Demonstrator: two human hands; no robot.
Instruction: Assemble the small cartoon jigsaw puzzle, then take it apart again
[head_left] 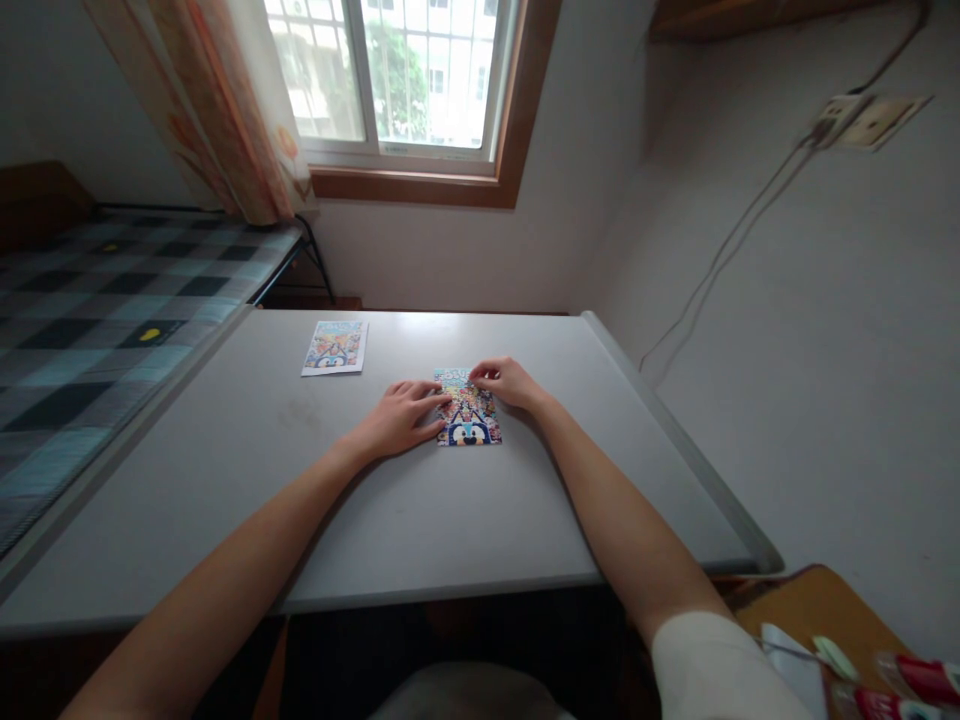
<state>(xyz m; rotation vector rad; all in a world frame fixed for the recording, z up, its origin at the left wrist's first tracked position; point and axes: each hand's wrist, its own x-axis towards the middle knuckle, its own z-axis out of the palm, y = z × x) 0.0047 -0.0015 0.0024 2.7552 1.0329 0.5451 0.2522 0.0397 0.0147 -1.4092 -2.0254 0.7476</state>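
Observation:
A small colourful picture puzzle (469,425) with a blue dog face at its lower edge lies flat on the white table (450,530). My left hand (405,415) rests with spread fingers on its left side. At the upper right edge of the puzzle, my right hand (506,382) has its thumb and fingertips pinched together; whatever they hold is too small to make out. Farther back on the left lies a printed sheet (335,348) with a similar picture, touched by neither hand.
A bed with a checked cover (150,270) stands to the left, below a curtain (217,110) and a window (390,80). Cables (720,260) hang on the right wall. At the lower right, a wooden stool (840,610) holds bottles and small items.

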